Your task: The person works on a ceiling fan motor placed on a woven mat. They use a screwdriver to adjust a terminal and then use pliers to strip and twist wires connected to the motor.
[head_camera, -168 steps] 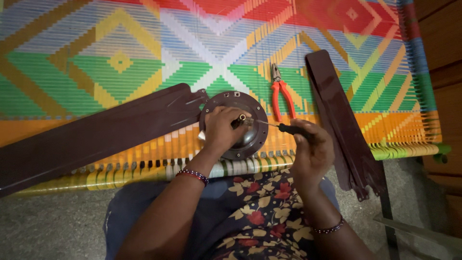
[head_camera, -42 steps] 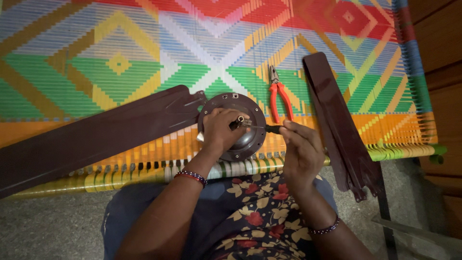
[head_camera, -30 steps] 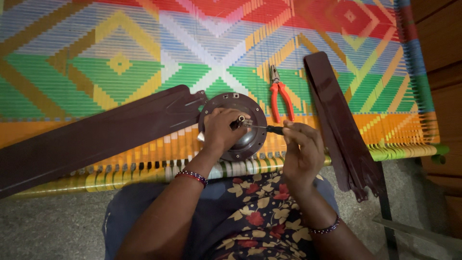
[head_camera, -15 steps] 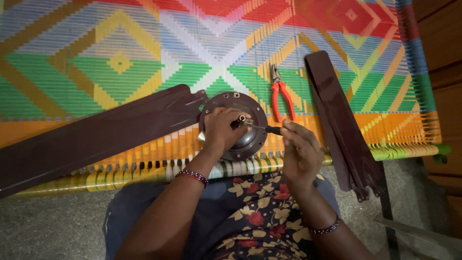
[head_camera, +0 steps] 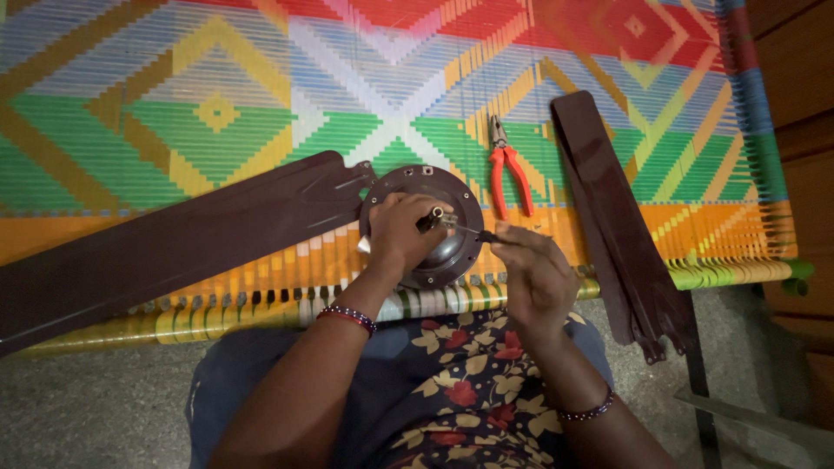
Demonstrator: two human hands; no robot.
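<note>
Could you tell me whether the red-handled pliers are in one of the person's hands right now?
No, the pliers lie on the woven cot surface, beyond the right hand, which holds a screwdriver.

Red-handled pliers (head_camera: 509,172) lay on the bright woven cot (head_camera: 217,113). Loose brown fan blades (head_camera: 612,217) rested just beside them, overhanging the cot's edge.
</note>
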